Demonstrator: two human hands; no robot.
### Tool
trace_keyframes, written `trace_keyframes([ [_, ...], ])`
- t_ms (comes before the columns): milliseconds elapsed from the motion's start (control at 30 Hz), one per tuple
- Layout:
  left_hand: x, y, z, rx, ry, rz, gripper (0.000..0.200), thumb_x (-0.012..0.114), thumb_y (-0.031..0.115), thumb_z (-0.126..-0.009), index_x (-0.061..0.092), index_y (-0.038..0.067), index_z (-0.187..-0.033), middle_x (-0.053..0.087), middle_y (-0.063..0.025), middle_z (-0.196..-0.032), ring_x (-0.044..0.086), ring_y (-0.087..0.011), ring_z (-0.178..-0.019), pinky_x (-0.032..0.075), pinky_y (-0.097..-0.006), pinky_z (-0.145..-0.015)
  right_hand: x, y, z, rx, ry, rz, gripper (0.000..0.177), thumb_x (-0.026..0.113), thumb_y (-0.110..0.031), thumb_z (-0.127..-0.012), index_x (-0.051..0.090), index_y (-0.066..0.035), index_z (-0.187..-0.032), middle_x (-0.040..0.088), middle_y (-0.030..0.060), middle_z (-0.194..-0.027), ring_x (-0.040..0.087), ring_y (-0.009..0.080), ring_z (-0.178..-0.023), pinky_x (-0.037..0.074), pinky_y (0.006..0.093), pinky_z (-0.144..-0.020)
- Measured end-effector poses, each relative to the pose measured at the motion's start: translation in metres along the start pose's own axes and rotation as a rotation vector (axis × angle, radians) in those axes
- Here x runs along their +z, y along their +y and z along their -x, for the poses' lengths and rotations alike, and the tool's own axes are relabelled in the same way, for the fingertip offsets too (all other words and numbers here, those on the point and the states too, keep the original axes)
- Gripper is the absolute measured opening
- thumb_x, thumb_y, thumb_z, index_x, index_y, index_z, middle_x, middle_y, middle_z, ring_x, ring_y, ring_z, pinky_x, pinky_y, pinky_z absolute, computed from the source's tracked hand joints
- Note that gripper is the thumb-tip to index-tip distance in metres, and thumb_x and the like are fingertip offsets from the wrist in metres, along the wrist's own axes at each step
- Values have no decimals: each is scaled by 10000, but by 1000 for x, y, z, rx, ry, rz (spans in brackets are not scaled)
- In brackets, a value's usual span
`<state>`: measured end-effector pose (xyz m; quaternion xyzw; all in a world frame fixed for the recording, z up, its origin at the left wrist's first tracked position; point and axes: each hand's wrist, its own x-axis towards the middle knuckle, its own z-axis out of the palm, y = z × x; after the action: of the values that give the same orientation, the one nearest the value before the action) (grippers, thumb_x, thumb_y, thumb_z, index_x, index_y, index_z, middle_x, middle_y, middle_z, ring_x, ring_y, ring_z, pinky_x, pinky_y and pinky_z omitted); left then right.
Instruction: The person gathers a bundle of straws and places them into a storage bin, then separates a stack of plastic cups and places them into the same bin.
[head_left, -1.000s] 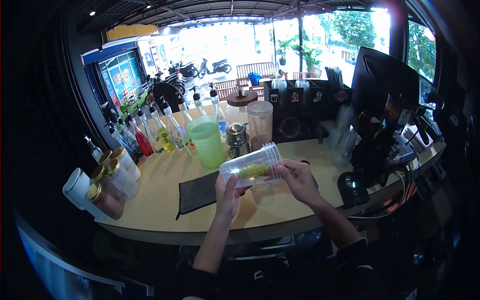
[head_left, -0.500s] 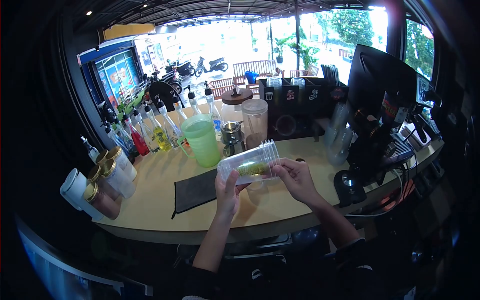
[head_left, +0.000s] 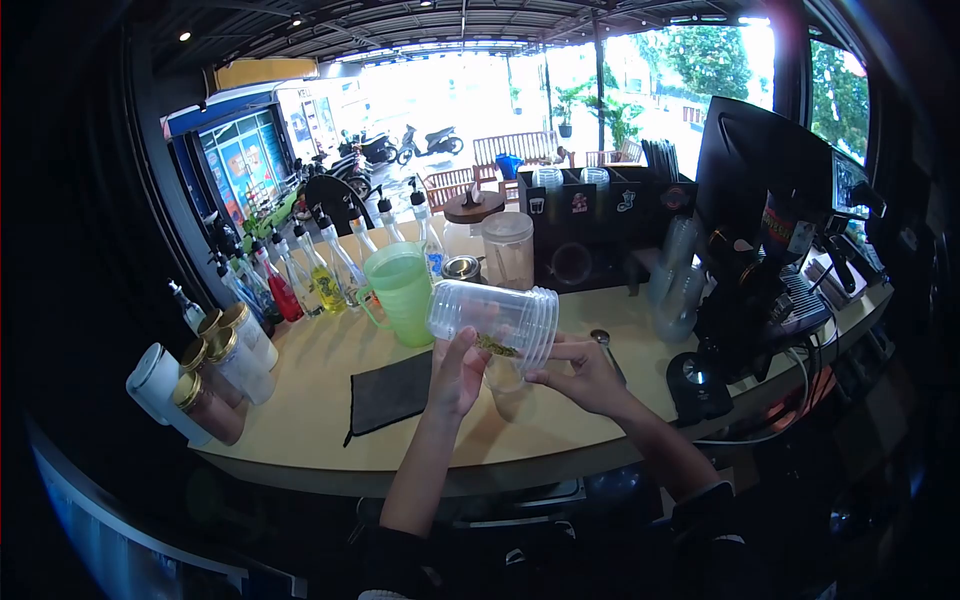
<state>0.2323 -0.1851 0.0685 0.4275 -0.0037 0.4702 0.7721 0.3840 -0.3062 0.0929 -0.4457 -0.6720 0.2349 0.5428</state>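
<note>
Both hands hold a stack of clear plastic cups (head_left: 490,305) lying sideways above the counter, rims to the right. A green-and-gold printed mark shows on its side. My left hand (head_left: 460,370) is closed around the lower part near the base, thumb on the near side. At the rims, my right hand (head_left: 588,378) grips with thumb and fingers. Partly hidden behind the stack, a clear cup (head_left: 506,378) stands on the counter. Just beyond my right hand lies a metal spoon (head_left: 603,342).
A green pitcher (head_left: 401,300) and a dark cloth (head_left: 390,400) are on the left. Pump bottles (head_left: 325,287) line the back; lidded jars (head_left: 240,345) stand far left. More stacked cups (head_left: 678,290) and a black machine (head_left: 735,290) are on the right of the counter (head_left: 330,440).
The cup stack has rolled and tilted, its rim end dropping, so the printed mark looks smaller. My right hand has shifted lower along the rims. The spoon shows more fully.
</note>
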Motion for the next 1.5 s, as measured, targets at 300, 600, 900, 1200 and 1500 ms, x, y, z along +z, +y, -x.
trace_keyframes([
  [300,18,-10,-44,105,-54,-205,488,660,92,-786,404,7,-1193,537,-118,-1116,558,-196,-1020,464,-347,-901,-46,6,-10,-142,86,390,339,769,-153,-690,641,-21,-974,617,94,-1027,602,175,-915,466,311,-815],
  [600,78,-17,-111,451,-123,-943,616,820,221,-616,426,38,-1054,544,-119,-1051,570,-207,-997,498,-365,-846,-111,-21,-51,-188,322,475,568,762,-231,-683,455,-60,-1130,502,97,-1052,563,207,-889,478,327,-769],
  [900,112,-34,-171,393,-151,-1331,771,843,299,-543,429,51,-1144,513,-128,-1149,571,-251,-1017,511,-372,-804,-159,-5,-118,-259,288,608,665,734,-278,-656,426,-47,-1199,511,150,-1083,556,322,-995,461,387,-848],
  [1200,49,-30,-220,21,-335,-813,764,688,241,-799,241,-65,-1337,347,-188,-1347,353,-241,-1266,303,-370,-1044,-232,26,-201,-62,309,326,686,776,-357,-627,536,-17,-1172,627,144,-953,625,200,-837,516,299,-704],
  [1500,44,-36,-236,45,-346,-888,611,639,230,-835,340,-25,-1303,484,-107,-1242,457,-175,-1180,331,-313,-1013,-239,33,-236,14,182,202,653,777,-333,-625,545,-35,-1159,637,133,-895,628,159,-737,512,264,-524],
])
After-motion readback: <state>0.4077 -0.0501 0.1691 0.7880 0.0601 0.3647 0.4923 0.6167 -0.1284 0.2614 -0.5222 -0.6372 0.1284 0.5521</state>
